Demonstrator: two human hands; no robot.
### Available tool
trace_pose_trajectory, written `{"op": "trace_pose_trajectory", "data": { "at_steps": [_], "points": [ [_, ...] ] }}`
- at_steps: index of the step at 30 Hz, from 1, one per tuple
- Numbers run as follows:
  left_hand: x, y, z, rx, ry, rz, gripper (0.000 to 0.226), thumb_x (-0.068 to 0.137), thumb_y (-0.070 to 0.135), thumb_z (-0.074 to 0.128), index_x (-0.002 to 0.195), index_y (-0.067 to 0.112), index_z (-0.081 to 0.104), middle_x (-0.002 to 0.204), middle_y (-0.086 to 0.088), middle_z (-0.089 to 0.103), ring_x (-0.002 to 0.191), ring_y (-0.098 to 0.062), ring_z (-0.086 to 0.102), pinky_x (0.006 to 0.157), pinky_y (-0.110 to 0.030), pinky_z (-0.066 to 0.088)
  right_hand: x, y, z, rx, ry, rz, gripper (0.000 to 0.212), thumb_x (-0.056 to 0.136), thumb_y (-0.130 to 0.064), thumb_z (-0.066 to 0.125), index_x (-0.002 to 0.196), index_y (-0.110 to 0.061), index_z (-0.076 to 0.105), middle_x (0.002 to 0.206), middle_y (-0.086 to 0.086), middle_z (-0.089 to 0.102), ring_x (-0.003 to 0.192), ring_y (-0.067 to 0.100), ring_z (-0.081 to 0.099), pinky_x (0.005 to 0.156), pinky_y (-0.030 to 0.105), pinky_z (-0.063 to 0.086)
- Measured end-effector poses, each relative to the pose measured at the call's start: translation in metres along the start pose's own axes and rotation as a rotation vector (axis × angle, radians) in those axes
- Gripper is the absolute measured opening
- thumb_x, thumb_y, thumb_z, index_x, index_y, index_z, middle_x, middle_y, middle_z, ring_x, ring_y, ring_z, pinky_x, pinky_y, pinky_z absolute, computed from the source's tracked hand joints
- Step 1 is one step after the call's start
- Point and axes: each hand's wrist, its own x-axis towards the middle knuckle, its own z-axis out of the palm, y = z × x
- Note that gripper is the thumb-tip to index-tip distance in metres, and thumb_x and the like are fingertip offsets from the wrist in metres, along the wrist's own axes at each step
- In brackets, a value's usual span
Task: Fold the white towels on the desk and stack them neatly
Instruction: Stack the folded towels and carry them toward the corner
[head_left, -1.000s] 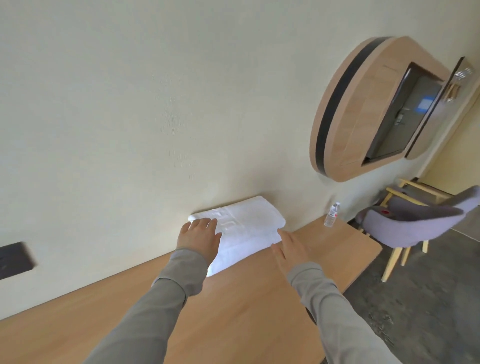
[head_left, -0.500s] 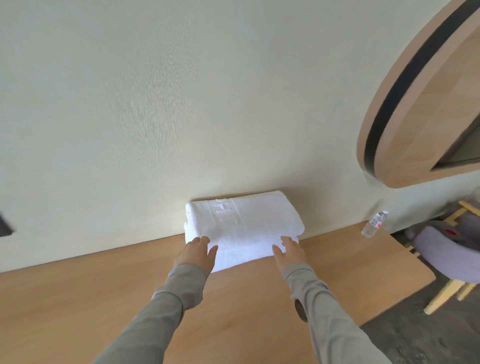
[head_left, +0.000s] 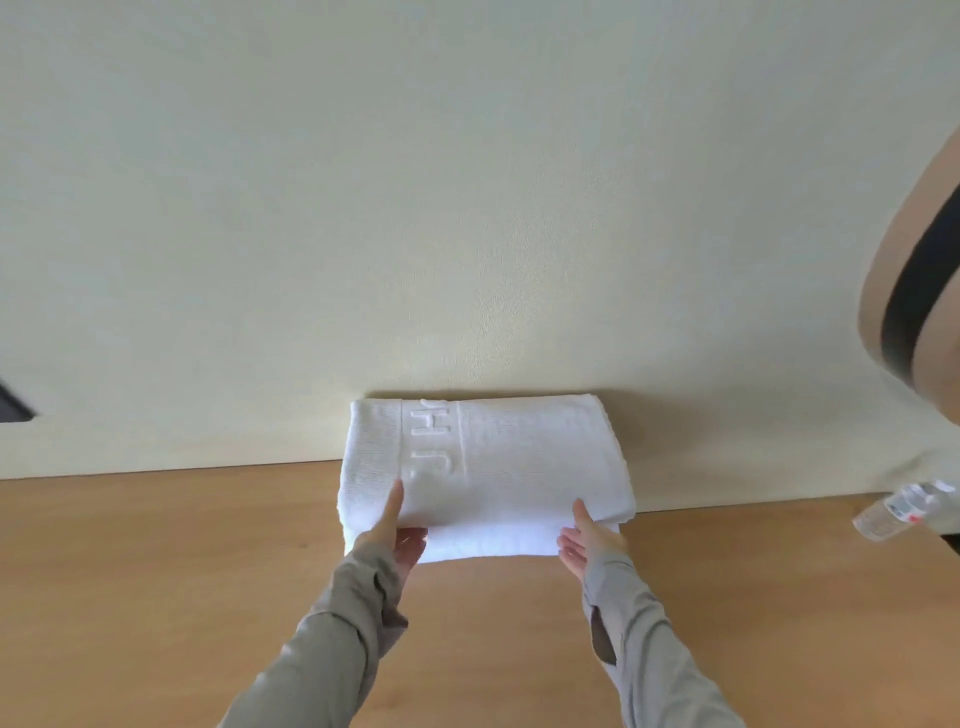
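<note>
Two folded white towels lie stacked against the wall at the back of the wooden desk. The top towel has an embossed band with raised letters. The lower towel shows as a strip under its front edge. My left hand holds the top towel's front left edge, thumb on top and fingers underneath. My right hand holds the front right edge the same way. Both arms wear grey sleeves.
A clear plastic water bottle lies at the desk's right end. A rounded wooden wall unit with a black stripe juts in at the upper right. A dark wall plate sits at the far left.
My view has swung left and closer to the towels. Both hands slid from flat on the towel stack back to its front edge and took hold of the top towel.
</note>
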Motion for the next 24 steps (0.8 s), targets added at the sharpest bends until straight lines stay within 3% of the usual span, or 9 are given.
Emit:
{"op": "trace_pose_trajectory", "data": {
  "at_steps": [2, 4, 7, 10, 13, 16, 21, 24],
  "points": [
    [0.002, -0.001, 0.007, -0.193, -0.009, -0.015, 0.065, 0.055, 0.048, 0.081, 0.087, -0.001, 0.055, 0.093, -0.017, 0.061, 0.088, -0.027, 0.062, 0.089, -0.034, 0.049, 0.008, -0.003, -0.001, 0.219, -0.017, 0.081, 0.033, 0.082, -0.031, 0.07, 0.077, -0.002, 0.054, 0.078, 0.013, 0.058, 0.076, 0.022, 0.056, 0.085, 0.034, 0.05],
    [0.003, -0.001, 0.012, -0.329, -0.011, -0.017, 0.06, 0.057, 0.044, 0.084, 0.088, 0.004, 0.053, 0.094, -0.018, 0.06, 0.09, -0.028, 0.062, 0.09, -0.036, 0.05, 0.015, -0.006, 0.001, 0.409, -0.052, 0.1, 0.031, 0.081, -0.03, 0.07, 0.086, -0.003, 0.057, 0.092, 0.015, 0.061, 0.091, 0.025, 0.059, 0.094, 0.036, 0.048],
    [0.004, 0.0, 0.021, -0.427, 0.002, -0.012, 0.046, 0.067, 0.034, 0.082, 0.09, 0.005, 0.054, 0.095, -0.016, 0.063, 0.089, -0.028, 0.064, 0.091, -0.039, 0.051, 0.021, -0.012, 0.007, 0.607, -0.083, 0.096, 0.034, 0.081, -0.029, 0.07, 0.101, -0.004, 0.059, 0.094, 0.011, 0.065, 0.086, 0.023, 0.062, 0.089, 0.035, 0.051],
    [0.004, 0.005, 0.031, -0.477, -0.001, 0.019, 0.046, 0.071, 0.029, 0.08, 0.102, 0.006, 0.055, 0.099, -0.013, 0.063, 0.093, -0.028, 0.063, 0.094, -0.042, 0.05, 0.027, -0.018, 0.015, 0.724, -0.13, 0.095, 0.031, 0.079, -0.031, 0.072, 0.096, -0.007, 0.061, 0.107, 0.011, 0.065, 0.09, 0.024, 0.063, 0.097, 0.04, 0.048],
    [0.003, 0.011, 0.042, -0.502, 0.026, 0.034, 0.041, 0.072, 0.031, 0.079, 0.093, 0.008, 0.052, 0.094, -0.012, 0.063, 0.087, -0.027, 0.063, 0.091, -0.042, 0.05, 0.028, -0.025, 0.029, 0.779, -0.209, 0.059, 0.034, 0.079, -0.038, 0.071, 0.102, -0.014, 0.061, 0.113, 0.01, 0.065, 0.106, 0.029, 0.06, 0.101, 0.049, 0.044],
    [0.004, 0.01, 0.049, -0.502, 0.109, 0.043, 0.04, 0.071, 0.031, 0.079, 0.085, 0.01, 0.049, 0.088, -0.01, 0.061, 0.08, -0.025, 0.061, 0.091, -0.041, 0.05, 0.029, -0.026, 0.038, 0.759, -0.215, 0.022, 0.026, 0.082, -0.04, 0.067, 0.096, -0.019, 0.061, 0.117, 0.008, 0.064, 0.11, 0.029, 0.059, 0.101, 0.051, 0.043],
    [0.005, 0.012, 0.046, -0.489, 0.143, 0.096, 0.062, 0.062, 0.026, 0.084, 0.112, 0.012, 0.05, 0.101, -0.012, 0.062, 0.092, -0.03, 0.063, 0.088, -0.045, 0.053, 0.029, -0.026, 0.036, 0.787, -0.212, 0.03, 0.026, 0.079, -0.029, 0.072, 0.101, -0.018, 0.063, 0.112, 0.008, 0.067, 0.106, 0.031, 0.062, 0.097, 0.052, 0.046],
    [0.001, 0.018, 0.046, -0.512, 0.093, 0.104, 0.061, 0.065, 0.024, 0.081, 0.118, 0.012, 0.052, 0.112, -0.012, 0.062, 0.099, -0.032, 0.063, 0.089, -0.047, 0.052, 0.021, -0.035, 0.038, 0.789, -0.205, 0.005, 0.023, 0.078, -0.028, 0.073, 0.096, -0.018, 0.064, 0.102, 0.006, 0.07, 0.1, 0.029, 0.065, 0.094, 0.051, 0.048]
  ]
}}
